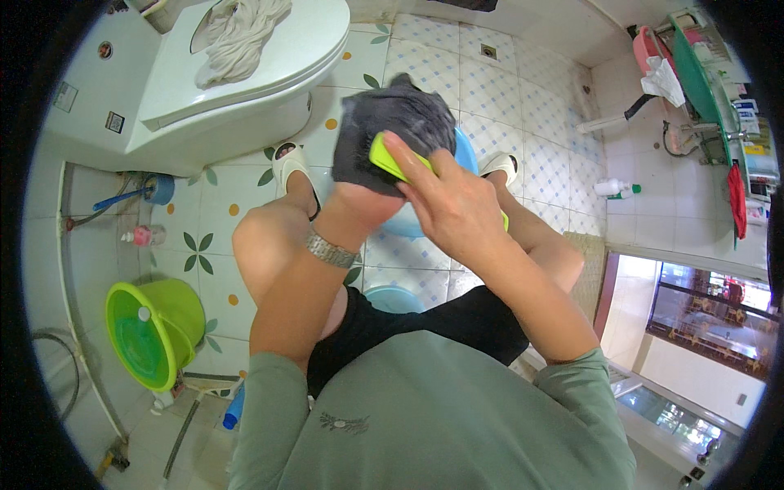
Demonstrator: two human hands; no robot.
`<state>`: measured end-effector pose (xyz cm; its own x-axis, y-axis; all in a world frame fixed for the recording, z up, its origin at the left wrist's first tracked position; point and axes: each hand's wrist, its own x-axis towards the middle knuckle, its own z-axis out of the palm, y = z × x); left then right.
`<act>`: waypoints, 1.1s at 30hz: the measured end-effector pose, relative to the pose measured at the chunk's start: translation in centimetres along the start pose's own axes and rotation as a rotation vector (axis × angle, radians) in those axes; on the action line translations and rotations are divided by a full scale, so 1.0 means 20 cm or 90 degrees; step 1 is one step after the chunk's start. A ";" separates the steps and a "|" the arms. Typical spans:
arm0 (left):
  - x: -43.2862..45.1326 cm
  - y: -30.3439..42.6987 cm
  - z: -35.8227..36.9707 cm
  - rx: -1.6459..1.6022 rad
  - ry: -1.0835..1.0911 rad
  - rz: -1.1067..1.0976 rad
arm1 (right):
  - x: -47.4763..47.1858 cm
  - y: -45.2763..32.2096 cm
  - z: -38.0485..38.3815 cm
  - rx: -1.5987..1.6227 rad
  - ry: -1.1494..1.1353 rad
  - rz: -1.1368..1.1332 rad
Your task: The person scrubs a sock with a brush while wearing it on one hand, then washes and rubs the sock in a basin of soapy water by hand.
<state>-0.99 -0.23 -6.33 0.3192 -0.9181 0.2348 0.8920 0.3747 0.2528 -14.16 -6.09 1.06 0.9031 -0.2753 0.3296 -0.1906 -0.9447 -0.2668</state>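
A wet dark grey cloth garment (392, 116) hangs over my left hand (370, 205). The fingers of that hand are hidden beneath the fabric, and a metal-band watch (331, 250) circles the wrist. My right hand (459, 208) grips a lime-green scrubbing brush (392, 158), pressed against the garment's near part. The brush's bristles are out of sight. Below both hands, between my feet, stands a blue basin (467, 153), mostly covered by the garment and my hands. Closer to my body is a second light-blue plastic item (394, 298), partly hidden by my shorts.
A toilet (331, 67) with a pale cloth (239, 43) on its lid stands at front left. A lime-green bucket (190, 312), a toilet brush holder (160, 189) and a pump bottle (149, 235) are at left. White bottles (612, 188) stand by the right wall, below a green shelf (695, 73).
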 end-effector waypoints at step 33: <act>0.05 -0.08 -0.01 0.149 0.305 0.006 | -1.47 1.48 0.18 0.198 -0.128 0.945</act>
<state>-1.99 -1.78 -6.70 0.4865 -0.8500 -0.2021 0.8102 0.3524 0.4684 -44.98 -25.28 -19.74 0.0157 -0.8568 -0.5154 -0.8782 0.2346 -0.4167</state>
